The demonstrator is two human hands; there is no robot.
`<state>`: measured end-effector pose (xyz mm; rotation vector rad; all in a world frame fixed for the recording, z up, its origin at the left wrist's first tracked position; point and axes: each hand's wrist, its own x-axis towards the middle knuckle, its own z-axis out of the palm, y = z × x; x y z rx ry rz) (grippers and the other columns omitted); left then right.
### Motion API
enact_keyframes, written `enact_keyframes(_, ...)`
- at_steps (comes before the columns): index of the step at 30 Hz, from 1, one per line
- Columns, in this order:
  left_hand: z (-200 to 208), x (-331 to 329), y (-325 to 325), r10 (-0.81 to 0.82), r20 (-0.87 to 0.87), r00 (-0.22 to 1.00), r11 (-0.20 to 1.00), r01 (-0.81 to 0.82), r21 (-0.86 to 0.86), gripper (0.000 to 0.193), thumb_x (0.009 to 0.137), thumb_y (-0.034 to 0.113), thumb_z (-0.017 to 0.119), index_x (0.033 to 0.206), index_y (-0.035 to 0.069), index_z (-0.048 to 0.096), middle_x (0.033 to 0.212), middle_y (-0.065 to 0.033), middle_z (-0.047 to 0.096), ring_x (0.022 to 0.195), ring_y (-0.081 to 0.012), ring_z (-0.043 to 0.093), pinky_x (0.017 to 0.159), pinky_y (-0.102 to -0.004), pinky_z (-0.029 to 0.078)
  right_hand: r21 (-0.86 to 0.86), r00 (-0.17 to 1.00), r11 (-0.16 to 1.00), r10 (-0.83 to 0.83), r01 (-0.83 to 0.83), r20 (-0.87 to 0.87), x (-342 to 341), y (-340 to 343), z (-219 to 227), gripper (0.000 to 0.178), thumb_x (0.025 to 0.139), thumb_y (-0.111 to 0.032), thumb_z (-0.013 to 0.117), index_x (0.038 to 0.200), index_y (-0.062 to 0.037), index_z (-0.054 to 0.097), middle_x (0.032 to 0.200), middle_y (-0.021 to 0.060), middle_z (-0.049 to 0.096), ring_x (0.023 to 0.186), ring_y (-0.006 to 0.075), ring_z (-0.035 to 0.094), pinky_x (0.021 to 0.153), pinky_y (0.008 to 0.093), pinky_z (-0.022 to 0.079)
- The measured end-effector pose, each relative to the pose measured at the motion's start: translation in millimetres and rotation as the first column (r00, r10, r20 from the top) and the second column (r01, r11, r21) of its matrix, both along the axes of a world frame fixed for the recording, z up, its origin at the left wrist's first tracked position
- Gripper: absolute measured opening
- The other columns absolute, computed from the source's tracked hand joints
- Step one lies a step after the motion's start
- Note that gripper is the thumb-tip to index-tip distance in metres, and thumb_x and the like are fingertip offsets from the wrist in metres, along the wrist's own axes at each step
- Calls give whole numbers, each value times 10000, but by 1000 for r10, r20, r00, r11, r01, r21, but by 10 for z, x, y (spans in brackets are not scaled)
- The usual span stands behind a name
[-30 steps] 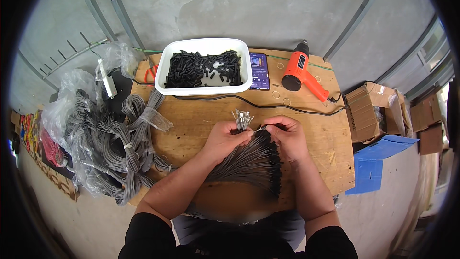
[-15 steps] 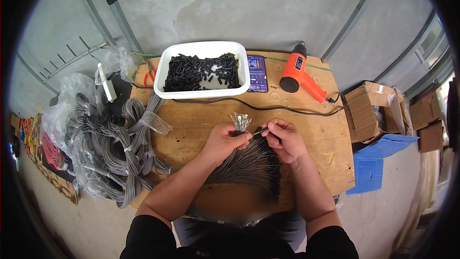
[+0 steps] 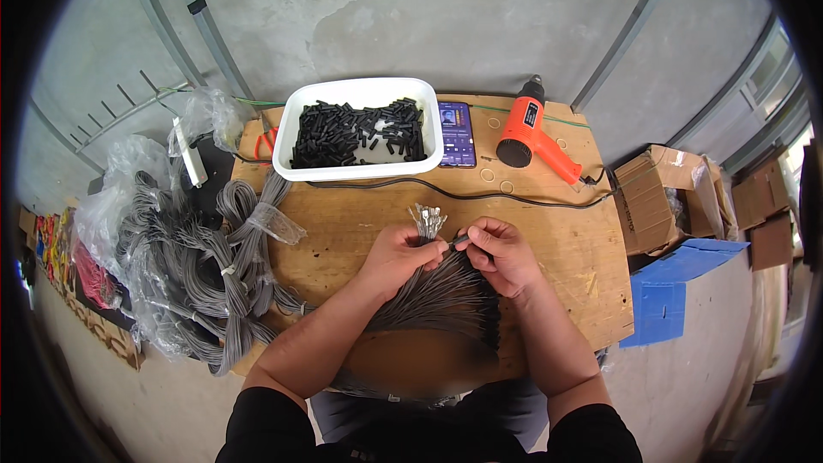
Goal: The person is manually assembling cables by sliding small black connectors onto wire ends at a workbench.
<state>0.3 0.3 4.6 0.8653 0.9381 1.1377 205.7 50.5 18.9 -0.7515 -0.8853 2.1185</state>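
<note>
The person's left hand [image 3: 401, 253] is gripping a bundle of thin grey wires [image 3: 433, 300], its fingers curling tightly, with silvery metal terminals [image 3: 428, 219] poking out beyond them. Just beside it, the right hand [image 3: 504, 255] is pinching 1 short black tube [image 3: 462, 243] between thumb and fingertips. The wires are fanning out between the 2 forearms, above the brown wooden desk [image 3: 566, 266]. Beyond the left hand, a white rectangular plastic tub [image 3: 357, 173] is holding loose black tubes [image 3: 351, 133]; beyond the right, an orange-and-black heat gun [image 3: 533, 133] is lying.
</note>
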Motion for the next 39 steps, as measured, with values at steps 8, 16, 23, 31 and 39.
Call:
enact_keyframes(8,-16,8,-17,-52,23,998,998,51,21,135,914,82,690,953,-46,674,806,-31,642,695,-73,578,640,-228,473,49,991,993,-110,106,79,34,30,23,141,960,-129,644,983,9,655,785,29,633,547,54,421,496,185,320)
enact_keyframes(16,25,95,-41,21,-309,951,977,46,208,181,945,143,672,964,-36,694,755,10,667,714,-26,571,627,-216,485,192,966,964,-212,183,145,47,22,41,117,942,-87,662,1009,9,666,818,8,643,603,33,495,528,180,374)
enact_keyframes(23,-37,45,-29,-23,-508,861,962,157,222,192,955,145,655,1010,-32,703,759,8,664,696,-49,590,637,-219,491,409,947,908,-206,91,247,-55,-65,73,56,922,-61,682,938,-17,651,820,-11,655,700,20,535,600,176,413)
enact_keyframes(31,-39,48,-32,34,-198,980,995,-15,101,153,930,34,664,1059,-45,685,920,-52,695,817,-88,646,733,-214,533,359,947,929,-189,88,258,-9,-49,19,62,917,-31,681,889,10,644,806,31,669,704,58,592,626,205,486)
enact_keyframes(39,-76,13,-25,53,-312,949,991,-12,131,127,898,6,690,1012,-45,668,862,-48,677,757,-88,629,681,-216,512,154,996,988,-44,32,77,20,-3,55,69,909,-20,642,966,3,611,836,50,647,700,90,575,609,217,461)
